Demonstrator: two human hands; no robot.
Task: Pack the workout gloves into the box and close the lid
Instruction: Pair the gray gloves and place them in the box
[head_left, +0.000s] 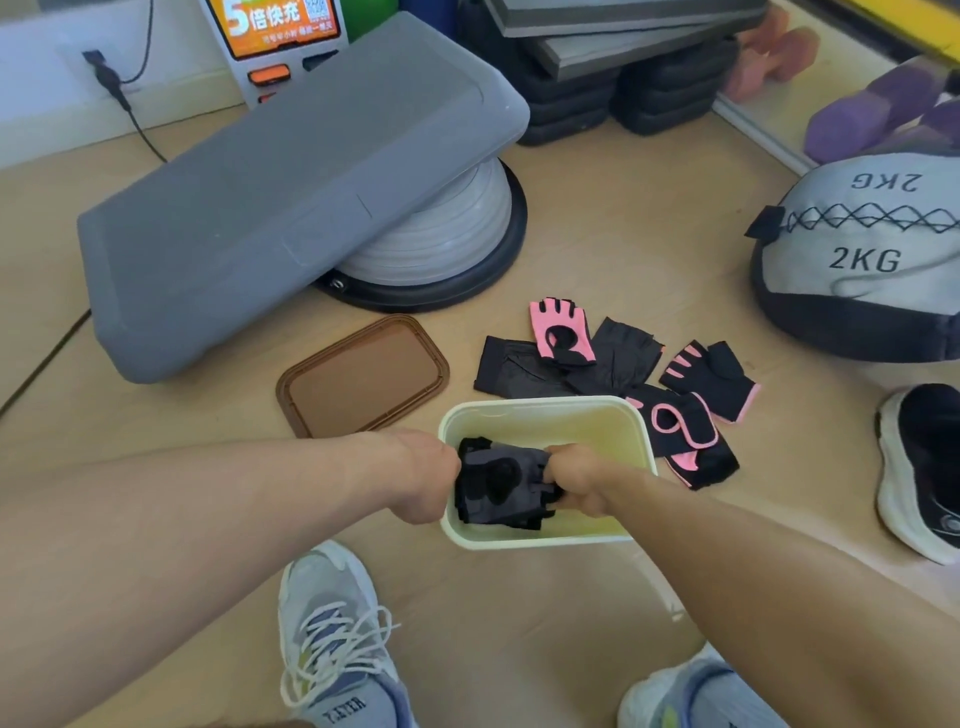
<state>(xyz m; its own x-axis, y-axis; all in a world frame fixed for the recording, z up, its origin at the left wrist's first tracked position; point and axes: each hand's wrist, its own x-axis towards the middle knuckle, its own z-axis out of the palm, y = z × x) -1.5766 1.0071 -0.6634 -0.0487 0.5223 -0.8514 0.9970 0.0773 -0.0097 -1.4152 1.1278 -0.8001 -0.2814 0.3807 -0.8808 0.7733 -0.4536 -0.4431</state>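
Observation:
A pale yellow box (597, 415) stands open on the floor. Inside it lies a grey and black workout glove (501, 483). My left hand (423, 475) grips the glove's left end at the box's left wall. My right hand (582, 486) grips its right end inside the box. Behind and to the right of the box lie several more gloves: a pink one (561, 332), black ones (519, 369), and black-and-pink ones (711, 376) (685, 436). The brown lid (363, 376) lies flat on the floor to the left behind the box.
A grey step platform (291, 197) leans on a balance dome (452, 234) at the back left. A 2KG soft weight ball (862, 249) sits at the right, a black shoe (924, 467) below it. My two sneakers (332, 639) are near the bottom edge.

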